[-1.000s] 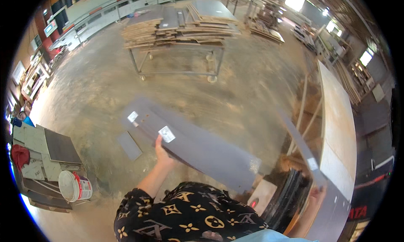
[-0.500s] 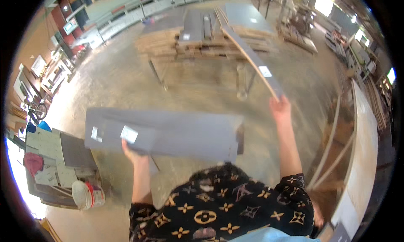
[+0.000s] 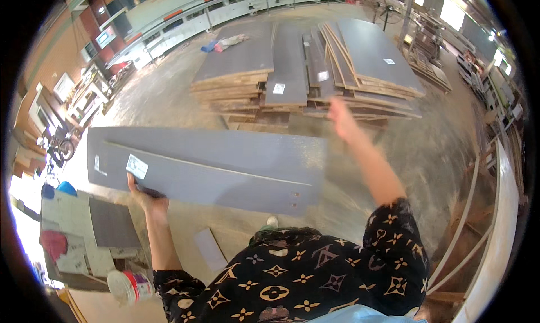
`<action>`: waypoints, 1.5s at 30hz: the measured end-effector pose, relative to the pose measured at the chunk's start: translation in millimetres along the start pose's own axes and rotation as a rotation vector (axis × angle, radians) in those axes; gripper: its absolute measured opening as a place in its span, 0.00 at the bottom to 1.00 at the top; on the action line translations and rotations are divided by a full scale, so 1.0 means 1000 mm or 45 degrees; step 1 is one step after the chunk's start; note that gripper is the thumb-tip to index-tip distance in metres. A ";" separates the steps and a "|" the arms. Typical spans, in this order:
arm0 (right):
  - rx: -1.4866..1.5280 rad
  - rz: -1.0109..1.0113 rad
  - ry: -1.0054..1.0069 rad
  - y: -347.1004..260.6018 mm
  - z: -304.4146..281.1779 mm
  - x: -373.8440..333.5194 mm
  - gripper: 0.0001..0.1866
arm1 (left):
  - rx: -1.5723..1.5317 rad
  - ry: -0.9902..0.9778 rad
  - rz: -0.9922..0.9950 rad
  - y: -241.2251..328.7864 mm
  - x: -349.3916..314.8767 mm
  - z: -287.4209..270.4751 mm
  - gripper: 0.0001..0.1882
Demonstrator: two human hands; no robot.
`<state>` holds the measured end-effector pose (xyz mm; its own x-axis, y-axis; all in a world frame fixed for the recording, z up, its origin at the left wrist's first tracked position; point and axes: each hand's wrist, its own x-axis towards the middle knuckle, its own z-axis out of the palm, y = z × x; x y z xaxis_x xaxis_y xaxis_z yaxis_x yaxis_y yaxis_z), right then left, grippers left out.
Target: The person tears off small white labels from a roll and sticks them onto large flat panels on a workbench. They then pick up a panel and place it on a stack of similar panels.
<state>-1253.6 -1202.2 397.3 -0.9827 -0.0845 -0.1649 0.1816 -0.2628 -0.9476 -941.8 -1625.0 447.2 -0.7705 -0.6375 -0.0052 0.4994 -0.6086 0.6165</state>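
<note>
A long grey panel (image 3: pixel 225 148), with a thin pale groove along it and two small cutouts near its right end, is held out in front of me. My left hand (image 3: pixel 148 198) grips its lower edge at the left, the thumb beside a white label (image 3: pixel 137 166) on its face. My right hand (image 3: pixel 342 119) reaches forward to the near edge of a stack of boards, smeared by motion, so its fingers do not show clearly. Closest to it lies a narrow dark strip (image 3: pixel 319 64) with a white label, between a grey board (image 3: pixel 288 59) and several thin strips (image 3: pixel 340 53).
A wide grey board (image 3: pixel 378 44) tops the stack's right side; a crumpled cloth (image 3: pixel 230 42) lies on its left. At lower left stand a board-covered table (image 3: pixel 112 224) and a white bucket (image 3: pixel 126 286). A small grey piece (image 3: pixel 210 249) is on the floor. A pale panel edge (image 3: pixel 498 222) rises at right.
My right hand has moved forward and left, and the long narrow strip it held is out of it. The grey panel has swung left and tilted, its groove now showing. My view has shifted.
</note>
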 end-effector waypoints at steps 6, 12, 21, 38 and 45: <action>0.788 0.496 -0.398 0.045 0.028 -0.068 0.34 | 0.112 -0.125 -0.210 -0.027 0.163 0.108 0.24; 1.015 0.205 0.083 0.051 0.020 -0.079 0.21 | 0.284 -0.573 -0.662 -0.164 0.288 0.205 0.29; 1.079 0.078 0.366 0.069 0.040 0.026 0.23 | 0.693 -0.138 -0.278 -0.333 0.437 0.320 0.36; 0.336 -0.291 0.986 0.068 -0.012 -0.122 0.10 | 2.599 -0.650 0.554 -0.179 0.488 0.196 0.46; 0.337 -0.361 1.035 0.070 0.071 -0.135 0.06 | 2.122 -1.221 0.422 -0.213 0.474 0.189 0.27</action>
<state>-1105.2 -1277.7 372.5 -0.6961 0.6969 -0.1727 -0.1677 -0.3918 -0.9047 -1488.3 -1708.8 461.9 -0.9532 0.1628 0.2548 0.2760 0.8126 0.5133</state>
